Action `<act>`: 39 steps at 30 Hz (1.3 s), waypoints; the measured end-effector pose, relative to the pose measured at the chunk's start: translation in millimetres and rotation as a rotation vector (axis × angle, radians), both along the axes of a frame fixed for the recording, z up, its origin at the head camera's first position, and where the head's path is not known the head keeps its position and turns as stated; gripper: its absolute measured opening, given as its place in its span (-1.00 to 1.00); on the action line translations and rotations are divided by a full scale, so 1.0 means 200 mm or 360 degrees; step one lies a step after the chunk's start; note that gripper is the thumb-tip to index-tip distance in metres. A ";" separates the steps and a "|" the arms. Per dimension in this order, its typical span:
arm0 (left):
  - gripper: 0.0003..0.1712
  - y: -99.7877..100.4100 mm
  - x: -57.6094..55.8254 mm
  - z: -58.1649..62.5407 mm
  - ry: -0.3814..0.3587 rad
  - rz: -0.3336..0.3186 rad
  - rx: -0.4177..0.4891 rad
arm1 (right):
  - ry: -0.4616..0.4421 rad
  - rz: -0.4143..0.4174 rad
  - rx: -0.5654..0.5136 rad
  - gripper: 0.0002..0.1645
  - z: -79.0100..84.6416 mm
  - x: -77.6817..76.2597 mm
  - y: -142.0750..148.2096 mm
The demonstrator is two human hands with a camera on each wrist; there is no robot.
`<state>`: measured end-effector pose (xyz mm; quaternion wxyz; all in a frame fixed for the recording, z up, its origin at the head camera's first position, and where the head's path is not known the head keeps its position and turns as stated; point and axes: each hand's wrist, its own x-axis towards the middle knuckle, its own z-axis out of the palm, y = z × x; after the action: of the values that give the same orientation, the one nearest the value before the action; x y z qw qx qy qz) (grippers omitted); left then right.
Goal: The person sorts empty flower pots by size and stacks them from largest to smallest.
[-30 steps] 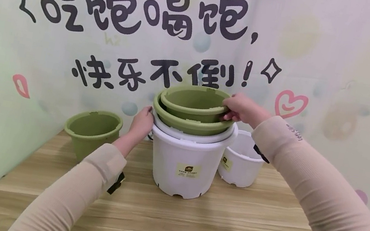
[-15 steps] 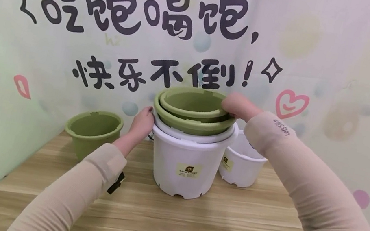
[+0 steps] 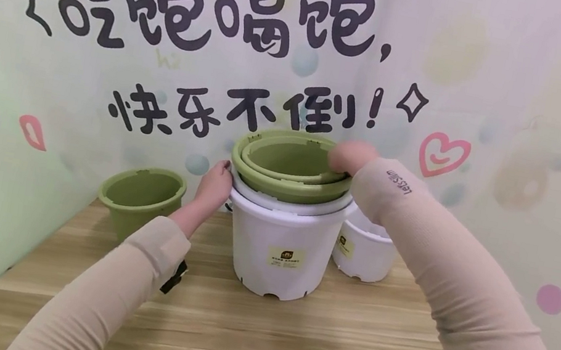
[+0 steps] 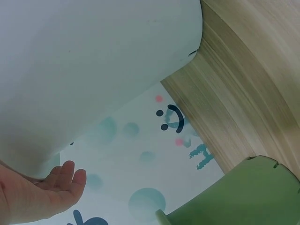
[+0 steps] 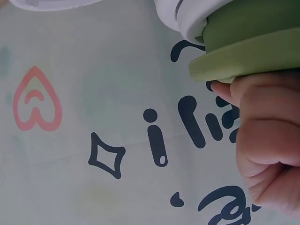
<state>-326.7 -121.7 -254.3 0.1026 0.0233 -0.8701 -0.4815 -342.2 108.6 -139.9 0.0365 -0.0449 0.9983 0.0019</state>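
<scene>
A stack of nested plastic flower pots stands upright on the table. The large white flower pot (image 3: 278,250) is outermost, with a second white pot (image 3: 281,203) inside it. A green pot (image 3: 286,190) sits in those, and a smaller green pot (image 3: 289,158) is on top. My left hand (image 3: 215,182) holds the left rim of the large white pot, its fingers under the rim in the left wrist view. My right hand (image 3: 353,158), blurred in the head view, presses on the right rim of the smaller green pot. Curled knuckles show in the right wrist view; the fingertips are mostly hidden.
Another green pot (image 3: 142,191) stands on the left of the wooden table (image 3: 250,345). A smaller white pot (image 3: 364,255) stands behind the stack to the right, partly covered by my right sleeve. A printed wall cloth (image 3: 278,62) hangs behind.
My right hand has turned over from pinching the smaller green pot's rim and shifted left. That pot has sunk lower and leveled inside the green pot beneath. My left hand stays in place.
</scene>
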 end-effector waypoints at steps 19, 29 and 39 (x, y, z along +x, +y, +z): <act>-0.43 -0.01 0.00 0.00 0.0000 -0.0008 -0.0002 | 0.0232 0.0095 0.0203 -0.74 -0.08 0.04 -0.06; -0.43 0.00 0.00 0.00 0.0012 0.0002 0.0000 | 0.0251 0.0061 0.0188 -0.71 -0.08 0.03 -0.06; -0.42 0.00 0.01 0.00 0.0037 0.0010 0.0013 | 0.0065 0.0169 -0.0435 -0.83 -0.04 -0.04 0.11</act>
<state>-324.4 -122.1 -254.8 0.1140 0.0209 -0.8668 -0.4850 -350.4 131.0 -148.4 0.0095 -0.1021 0.9861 -0.1311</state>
